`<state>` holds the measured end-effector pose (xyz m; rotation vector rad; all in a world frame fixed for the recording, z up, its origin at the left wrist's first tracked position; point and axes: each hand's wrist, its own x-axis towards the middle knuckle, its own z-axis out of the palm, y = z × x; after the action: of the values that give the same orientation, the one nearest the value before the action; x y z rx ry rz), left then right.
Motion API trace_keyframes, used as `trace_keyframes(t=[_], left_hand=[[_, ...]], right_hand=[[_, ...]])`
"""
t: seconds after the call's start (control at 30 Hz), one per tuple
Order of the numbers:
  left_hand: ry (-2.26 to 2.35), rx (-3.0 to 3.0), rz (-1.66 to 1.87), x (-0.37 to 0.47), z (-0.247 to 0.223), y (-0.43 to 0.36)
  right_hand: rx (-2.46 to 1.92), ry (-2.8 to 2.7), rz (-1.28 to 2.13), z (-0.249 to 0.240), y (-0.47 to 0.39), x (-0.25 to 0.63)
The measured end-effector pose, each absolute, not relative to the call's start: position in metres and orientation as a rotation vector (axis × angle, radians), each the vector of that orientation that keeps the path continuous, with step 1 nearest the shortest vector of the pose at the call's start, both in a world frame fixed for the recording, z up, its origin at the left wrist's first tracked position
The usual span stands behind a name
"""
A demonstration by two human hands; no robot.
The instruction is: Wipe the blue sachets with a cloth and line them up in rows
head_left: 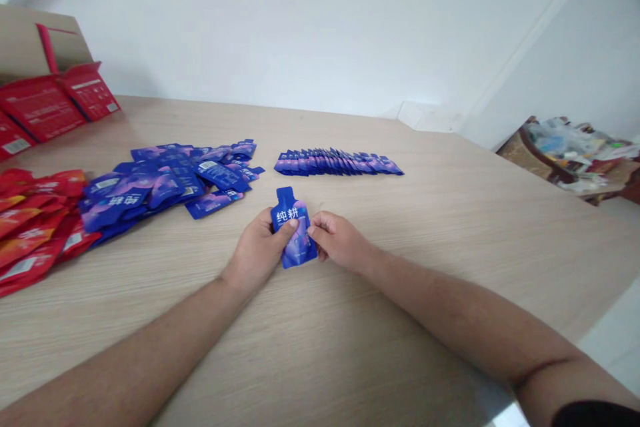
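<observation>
A blue and purple sachet with a narrow neck and white lettering stands upright between my hands, its front toward me. My left hand grips its left side, thumb across the front. At the right edge, my right hand pinches it between thumb and fingers. Beyond my hands lies a long overlapping row of similar blue sachets. A loose heap of blue sachets spreads to the left of the row, several lying at odd angles.
Red and orange sachets are piled at the far left. Behind them stand red printed boxes by a cardboard carton. The wooden table meets a white wall. Off its right end, plastic bags lie on a separate piece of furniture.
</observation>
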<state>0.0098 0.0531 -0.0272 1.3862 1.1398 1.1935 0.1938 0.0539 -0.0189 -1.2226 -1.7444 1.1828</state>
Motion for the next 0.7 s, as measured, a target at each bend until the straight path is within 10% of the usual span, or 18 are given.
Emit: trace_keyframes(t=[0.7], left_hand=[[1.046,1.474,1.009,0.016,-0.03,0.046]], right_hand=[[-2.007,-1.369,0.546,0.053,0.266,0.385]])
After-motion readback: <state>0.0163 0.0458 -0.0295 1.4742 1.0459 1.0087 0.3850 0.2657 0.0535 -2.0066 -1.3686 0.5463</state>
